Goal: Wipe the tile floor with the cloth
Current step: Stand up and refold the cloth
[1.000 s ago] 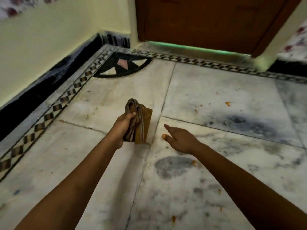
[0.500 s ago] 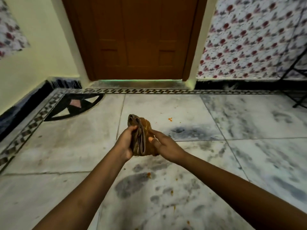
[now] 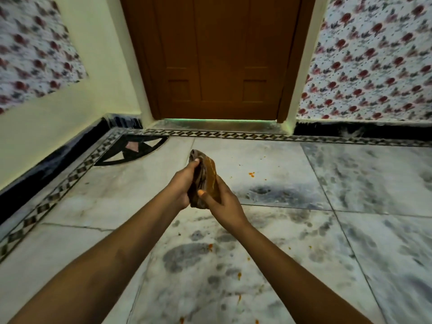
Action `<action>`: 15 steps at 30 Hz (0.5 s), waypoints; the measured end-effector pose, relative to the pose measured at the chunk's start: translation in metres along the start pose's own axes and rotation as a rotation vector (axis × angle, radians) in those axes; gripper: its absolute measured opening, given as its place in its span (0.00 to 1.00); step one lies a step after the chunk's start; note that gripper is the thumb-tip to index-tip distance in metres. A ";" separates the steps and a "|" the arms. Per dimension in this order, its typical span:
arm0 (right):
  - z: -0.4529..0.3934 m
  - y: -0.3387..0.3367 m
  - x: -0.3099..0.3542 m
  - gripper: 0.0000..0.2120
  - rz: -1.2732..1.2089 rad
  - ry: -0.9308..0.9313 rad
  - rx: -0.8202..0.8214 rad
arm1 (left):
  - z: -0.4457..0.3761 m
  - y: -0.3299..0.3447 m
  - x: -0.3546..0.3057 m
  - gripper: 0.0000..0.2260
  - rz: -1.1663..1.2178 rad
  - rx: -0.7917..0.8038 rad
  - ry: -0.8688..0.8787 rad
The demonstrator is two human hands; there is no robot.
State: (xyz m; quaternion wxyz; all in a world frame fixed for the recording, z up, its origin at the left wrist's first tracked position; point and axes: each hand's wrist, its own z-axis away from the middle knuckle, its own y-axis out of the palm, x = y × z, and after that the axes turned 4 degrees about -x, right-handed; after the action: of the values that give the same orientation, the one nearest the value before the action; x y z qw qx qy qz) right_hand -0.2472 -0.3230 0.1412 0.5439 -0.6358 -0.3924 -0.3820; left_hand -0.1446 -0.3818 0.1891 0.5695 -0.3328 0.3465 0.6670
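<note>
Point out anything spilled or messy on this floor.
Small orange specks are scattered over the marble floor, some past the hands, more nearer the camera. They look like spilled bits. The cloth is held folded between the left hand and right hand, off the floor.

A folded cloth (image 3: 207, 177) is held above the tile floor (image 3: 268, 230) between the two hands, the left hand (image 3: 181, 185) against its left side and the right hand (image 3: 222, 202) against its right and lower side. Straight ahead, behind the cloth, a door (image 3: 219, 57) stands at the far edge of the floor, with a patterned border strip (image 3: 233, 134) running along the floor before its threshold. A corner inlay (image 3: 133, 149) lies in the floor to the left of the cloth, small food specks (image 3: 251, 174) lie on the tiles to its right, and walls rise on the left and to the right of the door.
</note>
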 end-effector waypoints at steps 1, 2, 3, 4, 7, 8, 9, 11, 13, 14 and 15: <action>0.001 0.005 -0.003 0.33 -0.018 -0.016 -0.010 | 0.000 -0.004 0.006 0.21 0.032 -0.010 -0.013; 0.003 0.010 -0.006 0.31 -0.032 -0.031 -0.020 | 0.000 -0.007 0.011 0.20 0.067 -0.015 -0.026; 0.004 0.016 -0.009 0.29 -0.050 -0.033 -0.017 | 0.000 -0.011 0.016 0.20 0.100 -0.026 -0.034; 0.005 0.021 -0.012 0.29 -0.064 -0.028 -0.008 | 0.002 -0.015 0.019 0.19 0.124 -0.031 -0.038; 0.012 0.029 -0.014 0.26 -0.089 -0.005 0.033 | 0.004 -0.028 0.027 0.21 0.160 0.008 -0.042; 0.014 0.031 -0.015 0.25 -0.096 -0.001 0.053 | 0.003 -0.032 0.030 0.23 0.144 0.018 -0.045; 0.015 0.031 -0.015 0.24 -0.099 0.002 0.073 | 0.002 -0.034 0.033 0.24 0.111 0.011 -0.043; 0.017 0.031 -0.015 0.24 -0.097 0.009 0.113 | -0.003 -0.037 0.039 0.23 0.027 -0.056 -0.027; 0.017 0.031 -0.017 0.23 -0.124 0.037 0.135 | -0.005 -0.038 0.041 0.17 -0.021 -0.115 0.012; 0.017 0.032 -0.018 0.22 -0.160 0.073 0.138 | -0.006 -0.038 0.042 0.14 -0.035 -0.124 0.033; 0.016 0.031 -0.020 0.19 -0.208 0.130 0.138 | -0.008 -0.039 0.043 0.12 -0.050 -0.125 0.049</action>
State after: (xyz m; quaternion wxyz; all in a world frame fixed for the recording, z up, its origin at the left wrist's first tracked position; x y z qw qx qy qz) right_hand -0.2255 -0.3118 0.1091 0.5682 -0.5267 -0.4455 -0.4486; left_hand -0.1115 -0.3612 0.1460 0.5556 -0.3925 0.3097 0.6644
